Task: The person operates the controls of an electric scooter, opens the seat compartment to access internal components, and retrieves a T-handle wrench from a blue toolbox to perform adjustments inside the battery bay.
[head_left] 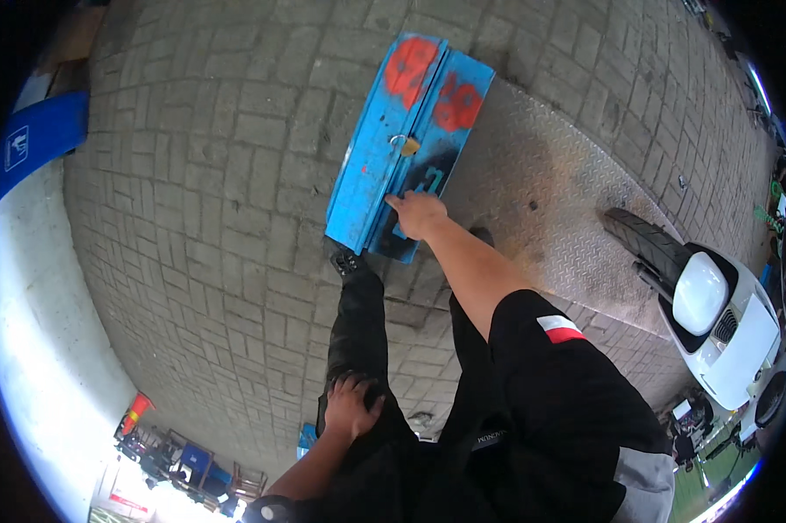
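Observation:
A long blue metal toolbox (364, 148) lies on the paving ahead of my feet, with red painted patches and a dark smudge on it. A brass padlock (409, 146) hangs from a metal loop near the middle of its lid seam. My right hand (419, 214) is at the near part of the toolbox, fingers curled at the edge along the seam; the undersides of the fingers are hidden. My left hand (352, 408) lies on my left leg with its fingers spread, holding nothing.
A worn metal floor plate (541, 192) lies right of the toolbox. Beyond it stands a white motorcycle or scooter (724, 322) with a black tyre. On the left are a white wall (44, 288), a blue panel (48, 135) and an orange cone (136, 411). My shoe touches the toolbox's near end.

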A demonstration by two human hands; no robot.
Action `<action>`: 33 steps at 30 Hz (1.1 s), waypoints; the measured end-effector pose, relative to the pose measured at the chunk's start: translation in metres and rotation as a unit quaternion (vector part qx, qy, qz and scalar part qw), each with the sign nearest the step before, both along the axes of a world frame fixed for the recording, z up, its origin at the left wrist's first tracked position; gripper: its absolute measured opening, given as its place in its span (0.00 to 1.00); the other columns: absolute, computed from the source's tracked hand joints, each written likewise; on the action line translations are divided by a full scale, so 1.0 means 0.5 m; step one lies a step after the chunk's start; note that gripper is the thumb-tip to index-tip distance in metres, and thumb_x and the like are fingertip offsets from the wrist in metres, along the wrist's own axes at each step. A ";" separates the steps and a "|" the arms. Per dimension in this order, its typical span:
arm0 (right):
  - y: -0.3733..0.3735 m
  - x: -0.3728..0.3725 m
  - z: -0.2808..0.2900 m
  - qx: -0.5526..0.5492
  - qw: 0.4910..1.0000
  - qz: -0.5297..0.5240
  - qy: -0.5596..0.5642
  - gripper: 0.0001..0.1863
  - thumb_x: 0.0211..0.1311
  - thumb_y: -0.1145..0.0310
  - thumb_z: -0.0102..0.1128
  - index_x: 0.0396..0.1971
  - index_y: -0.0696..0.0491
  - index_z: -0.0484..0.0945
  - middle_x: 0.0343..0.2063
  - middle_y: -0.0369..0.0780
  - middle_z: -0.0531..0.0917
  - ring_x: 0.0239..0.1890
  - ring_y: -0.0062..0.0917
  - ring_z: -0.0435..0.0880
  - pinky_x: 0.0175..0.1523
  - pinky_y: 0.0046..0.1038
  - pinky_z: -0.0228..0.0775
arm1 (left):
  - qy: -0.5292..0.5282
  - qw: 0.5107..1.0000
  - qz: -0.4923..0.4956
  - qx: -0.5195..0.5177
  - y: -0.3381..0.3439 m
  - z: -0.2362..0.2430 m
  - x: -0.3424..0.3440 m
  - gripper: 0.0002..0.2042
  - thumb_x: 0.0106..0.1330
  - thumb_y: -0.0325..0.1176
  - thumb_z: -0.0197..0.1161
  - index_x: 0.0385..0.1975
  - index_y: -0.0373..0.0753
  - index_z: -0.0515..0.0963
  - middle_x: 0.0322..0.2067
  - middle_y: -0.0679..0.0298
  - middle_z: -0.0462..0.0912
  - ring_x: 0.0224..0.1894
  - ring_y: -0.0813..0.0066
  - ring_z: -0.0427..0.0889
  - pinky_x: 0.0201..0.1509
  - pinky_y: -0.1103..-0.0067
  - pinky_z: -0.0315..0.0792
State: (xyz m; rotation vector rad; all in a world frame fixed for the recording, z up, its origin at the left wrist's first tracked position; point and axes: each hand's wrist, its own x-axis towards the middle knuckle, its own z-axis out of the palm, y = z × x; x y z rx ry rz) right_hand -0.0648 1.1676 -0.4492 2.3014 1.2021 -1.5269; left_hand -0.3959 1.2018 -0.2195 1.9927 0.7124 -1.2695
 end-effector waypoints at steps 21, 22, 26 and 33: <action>-0.173 -0.101 -0.051 0.162 0.703 -0.683 -0.114 0.30 0.59 0.56 0.65 0.55 0.59 0.69 0.49 0.56 0.79 0.52 0.50 0.79 0.56 0.41 0.71 | -0.014 0.999 -0.042 0.016 -0.013 -0.024 -0.014 0.23 0.60 0.52 0.61 0.49 0.44 0.79 0.57 0.61 0.75 0.66 0.58 0.65 0.72 0.58 0.53; -0.173 -0.078 -0.063 0.142 0.713 -0.678 -0.110 0.29 0.59 0.55 0.65 0.53 0.60 0.71 0.47 0.56 0.80 0.51 0.50 0.79 0.56 0.41 0.71 | -0.011 0.999 -0.048 0.014 -0.015 -0.027 -0.009 0.23 0.60 0.52 0.60 0.49 0.44 0.79 0.57 0.61 0.75 0.67 0.58 0.65 0.72 0.58 0.53; -0.187 0.006 -0.106 0.036 0.813 -0.581 0.007 0.27 0.59 0.51 0.63 0.44 0.62 0.79 0.40 0.56 0.83 0.48 0.51 0.81 0.54 0.42 0.73 | 0.005 0.998 -0.066 0.012 -0.033 -0.031 -0.001 0.23 0.61 0.52 0.60 0.50 0.44 0.79 0.58 0.61 0.75 0.67 0.58 0.64 0.72 0.57 0.53; -0.250 0.001 -0.075 0.069 0.833 -0.541 -0.092 0.21 0.58 0.53 0.62 0.33 0.60 0.83 0.32 0.59 0.83 0.42 0.54 0.82 0.50 0.45 0.74 | 0.008 0.997 -0.073 0.017 -0.054 -0.023 0.019 0.21 0.61 0.51 0.61 0.49 0.46 0.79 0.57 0.60 0.75 0.67 0.57 0.64 0.72 0.57 0.53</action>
